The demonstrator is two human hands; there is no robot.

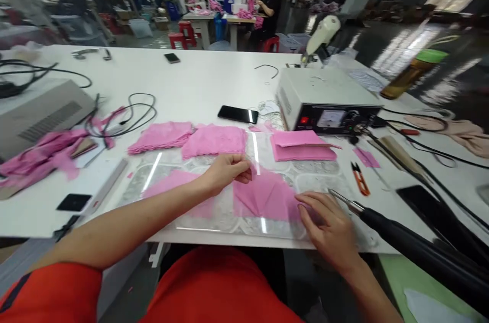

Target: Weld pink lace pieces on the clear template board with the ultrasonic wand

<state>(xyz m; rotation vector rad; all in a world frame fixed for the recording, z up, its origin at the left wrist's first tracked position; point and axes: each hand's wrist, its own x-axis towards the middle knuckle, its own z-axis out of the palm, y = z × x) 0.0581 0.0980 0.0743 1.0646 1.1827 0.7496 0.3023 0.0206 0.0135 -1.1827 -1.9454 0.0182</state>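
A pink fabric piece [265, 198] lies on a clear sheet [214, 221] at the table's front edge. My left hand [227, 171] pinches the piece's upper left corner, fingers closed on it. Pressed on the same piece's right edge, my right hand [328, 229] lies flat with its fingers spread. A black-handled tool with a metal tip [385, 223] rests just right of my right hand. A second pink piece [171, 183] lies under my left forearm.
Stacks of pink fabric [214, 140] [301, 145] [162, 135] sit behind the sheet. A white control box [324, 99], a black phone [237, 114], orange snips [360, 179], cables and a grey machine [38, 114] share the white table. Another person sits at a sewing station [267, 4] far back.
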